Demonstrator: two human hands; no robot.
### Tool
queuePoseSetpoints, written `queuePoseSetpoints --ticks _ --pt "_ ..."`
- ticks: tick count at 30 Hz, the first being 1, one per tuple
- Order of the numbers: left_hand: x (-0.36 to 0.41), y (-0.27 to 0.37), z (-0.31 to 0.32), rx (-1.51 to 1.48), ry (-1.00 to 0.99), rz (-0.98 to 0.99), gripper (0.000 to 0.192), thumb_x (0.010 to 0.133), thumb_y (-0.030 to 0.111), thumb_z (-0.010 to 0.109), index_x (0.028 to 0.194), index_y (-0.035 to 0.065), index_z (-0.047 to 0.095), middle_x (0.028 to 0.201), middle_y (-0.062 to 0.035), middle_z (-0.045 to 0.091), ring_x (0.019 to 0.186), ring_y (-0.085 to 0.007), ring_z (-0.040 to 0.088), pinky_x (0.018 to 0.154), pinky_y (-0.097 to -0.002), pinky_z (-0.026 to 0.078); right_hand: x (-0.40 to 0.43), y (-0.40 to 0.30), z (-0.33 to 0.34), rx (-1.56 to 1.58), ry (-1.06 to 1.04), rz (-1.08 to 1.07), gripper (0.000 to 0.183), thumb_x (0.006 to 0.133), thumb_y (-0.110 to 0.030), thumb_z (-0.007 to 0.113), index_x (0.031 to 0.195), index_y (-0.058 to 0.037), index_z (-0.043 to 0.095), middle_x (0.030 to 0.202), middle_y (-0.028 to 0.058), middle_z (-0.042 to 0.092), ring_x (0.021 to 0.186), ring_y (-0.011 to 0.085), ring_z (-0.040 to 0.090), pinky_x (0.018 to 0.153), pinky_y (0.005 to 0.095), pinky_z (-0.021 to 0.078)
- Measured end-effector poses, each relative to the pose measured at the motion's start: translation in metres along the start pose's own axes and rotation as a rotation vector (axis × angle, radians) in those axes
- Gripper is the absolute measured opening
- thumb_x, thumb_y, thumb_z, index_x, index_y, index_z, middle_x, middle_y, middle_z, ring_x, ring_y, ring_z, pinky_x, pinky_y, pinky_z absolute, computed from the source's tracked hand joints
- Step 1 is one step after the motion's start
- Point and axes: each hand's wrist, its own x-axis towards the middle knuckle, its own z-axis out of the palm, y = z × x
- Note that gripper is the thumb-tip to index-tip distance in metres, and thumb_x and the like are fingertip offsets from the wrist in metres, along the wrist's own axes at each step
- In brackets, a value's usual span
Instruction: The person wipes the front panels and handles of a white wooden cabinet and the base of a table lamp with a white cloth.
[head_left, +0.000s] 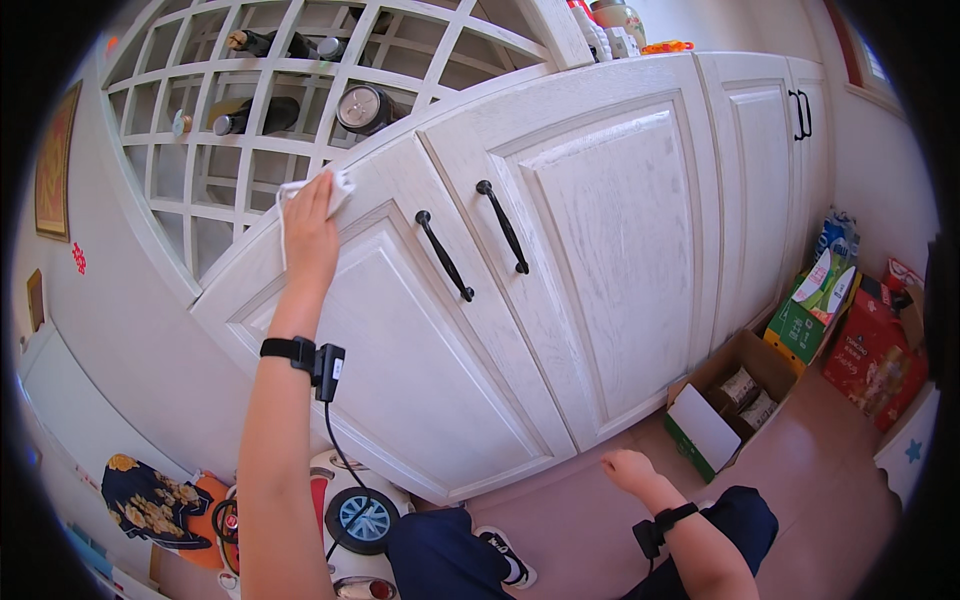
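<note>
My left hand (310, 225) presses a white cloth (343, 193) against the top rail of the left white cabinet door (420, 360), just below the wine-rack lattice (247, 135). Part of the cloth is hidden under my fingers. A black twisted handle (445, 256) sits on that door, to the right of my hand, and a second handle (502, 226) is on the neighbouring door (615, 240). Low down, in front of the cabinet, my right hand (628, 471) hangs with its fingers curled in and nothing visible in it.
Bottles (232, 120) and a dark can (365, 109) lie in the lattice. An open cardboard box (772, 360) stands on the floor at right, near a green carton (796, 330) and a red beer carton (874, 352). A ride-on toy car (364, 519) is beside my left arm.
</note>
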Motion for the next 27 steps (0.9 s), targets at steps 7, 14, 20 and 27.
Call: queuePoseSetpoints --ticks 7,14,20,27 --pt "-0.056 -0.055 -0.036 0.124 0.023 -0.173 0.055 0.071 -0.009 0.047 0.124 0.0054 0.047 0.12 -0.0108 0.051 0.111 -0.0291 0.046 0.101 -0.0423 0.031 -0.004 0.002 0.003 -0.01 0.005 -0.014 0.021 0.083 -0.022 0.049 0.088 -0.0077 0.064 0.086 0.0153 0.063 0.082 0.0344 0.059 0.072 0.0462 0.0469" --pt "-0.085 -0.089 -0.05 0.22 0.067 -0.202 0.055 0.07 -0.009 0.047 0.123 0.0041 0.046 0.115 -0.0137 0.051 0.11 -0.03 0.046 0.098 -0.0378 0.035 -0.003 0.006 0.014 -0.013 -0.025 -0.019 0.021 0.083 -0.022 0.049 0.084 -0.0069 0.064 0.085 0.0158 0.063 0.081 0.0351 0.059 0.071 0.0466 0.0469" --pt "-0.107 -0.116 -0.057 0.355 0.056 -0.234 0.052 0.071 -0.006 0.048 0.122 0.0 0.045 0.119 -0.0141 0.049 0.112 -0.0309 0.045 0.098 -0.0378 0.035 -0.002 0.004 0.018 -0.028 -0.061 0.019 0.025 0.082 -0.021 0.048 0.094 -0.0096 0.066 0.091 0.0151 0.064 0.085 0.0333 0.06 0.075 0.0438 0.0482" --pt "-0.123 -0.137 -0.065 0.356 0.025 -0.362 0.05 0.077 -0.003 0.044 0.127 -0.0012 0.04 0.127 -0.0165 0.043 0.119 -0.033 0.039 0.102 -0.0375 0.03 -0.002 0.005 0.019 -0.035 -0.048 0.014 0.022 0.081 -0.02 0.048 0.089 -0.0091 0.066 0.087 0.0153 0.064 0.083 0.0345 0.06 0.074 0.0449 0.0477"
